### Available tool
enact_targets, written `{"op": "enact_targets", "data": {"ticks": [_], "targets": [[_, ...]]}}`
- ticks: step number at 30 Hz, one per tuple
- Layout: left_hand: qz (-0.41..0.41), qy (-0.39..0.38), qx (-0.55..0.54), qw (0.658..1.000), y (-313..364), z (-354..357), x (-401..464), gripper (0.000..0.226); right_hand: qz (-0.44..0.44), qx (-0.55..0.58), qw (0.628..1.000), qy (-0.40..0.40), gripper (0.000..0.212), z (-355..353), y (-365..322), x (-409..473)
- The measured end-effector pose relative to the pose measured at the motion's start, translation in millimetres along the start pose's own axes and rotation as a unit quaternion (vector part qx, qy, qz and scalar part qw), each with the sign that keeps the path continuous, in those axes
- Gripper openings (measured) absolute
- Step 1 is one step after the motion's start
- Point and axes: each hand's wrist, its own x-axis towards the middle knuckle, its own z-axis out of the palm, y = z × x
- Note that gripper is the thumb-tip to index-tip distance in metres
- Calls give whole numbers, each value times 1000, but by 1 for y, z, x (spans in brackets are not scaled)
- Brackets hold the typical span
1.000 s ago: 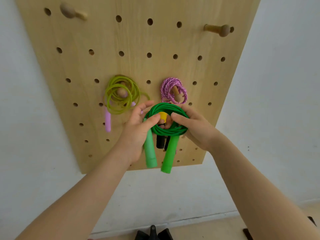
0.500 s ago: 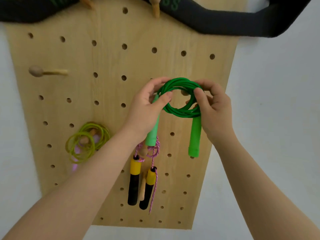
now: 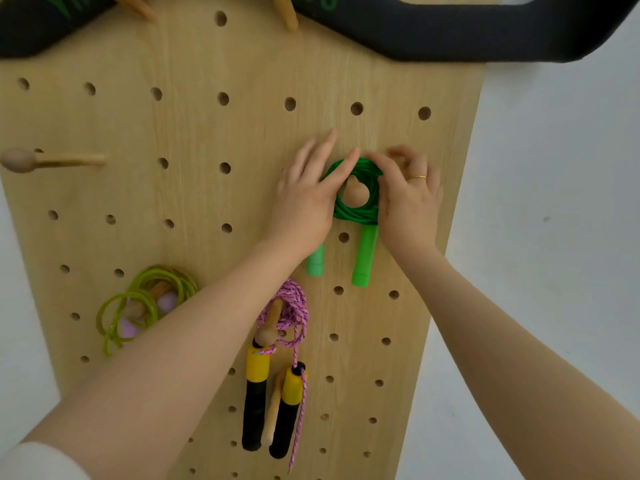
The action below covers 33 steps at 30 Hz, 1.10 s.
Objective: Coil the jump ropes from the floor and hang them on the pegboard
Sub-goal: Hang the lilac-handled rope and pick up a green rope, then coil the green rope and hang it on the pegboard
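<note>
A coiled green jump rope (image 3: 356,213) sits around a wooden peg (image 3: 354,194) on the light wooden pegboard (image 3: 242,140). The peg's knob shows through the middle of the coil. Its two green handles (image 3: 363,258) hang straight down. My left hand (image 3: 304,202) grips the coil's left side, thumb across the front and fingers stretched onto the board. My right hand (image 3: 408,202), wearing a ring, pinches the coil's upper right side.
A pink braided rope (image 3: 292,306) with yellow-and-black handles (image 3: 256,393) hangs on a lower peg. A yellow-green rope (image 3: 145,299) hangs at lower left. A bare peg (image 3: 34,160) sticks out at left. A black padded bar (image 3: 450,29) crosses the top. White wall (image 3: 554,237) lies right.
Both hands raised the green coil from in front of the pink rope and slipped it over a higher peg. My view tilted up with them.
</note>
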Motion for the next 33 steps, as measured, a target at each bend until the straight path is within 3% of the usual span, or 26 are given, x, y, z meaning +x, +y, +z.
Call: {"op": "enact_targets", "data": {"ticks": [7,10,13,19,22,24,27,33], "targets": [[-28,-49,80,995,-2,13,12,63,-52,-67,991,-101,47,2,13,3],[-38,-74,-7,997,-1,4,6,69,-37,-32,987,-153,56,-8,11,-11],[-34,-64,-132,989,2,-17,-14,73,-14,11,988,-155,65,-25,4,-38],[-44,-82,-158,983,2,-54,-114,55,-28,21,995,-90,36,-50,-31,-130],[-23,-130,-115,985,-17,-63,-187,41,1,50,983,-175,28,-58,-60,-188],[-51,-170,-115,977,-32,-67,-246,39,56,68,958,-273,29,-64,-79,-233],[-157,-237,-130,950,-48,-75,-343,34,129,78,896,-418,25,-62,-98,-308],[-302,-416,-107,851,-61,-78,-518,33,272,83,687,-669,24,-47,-119,-466]]}}
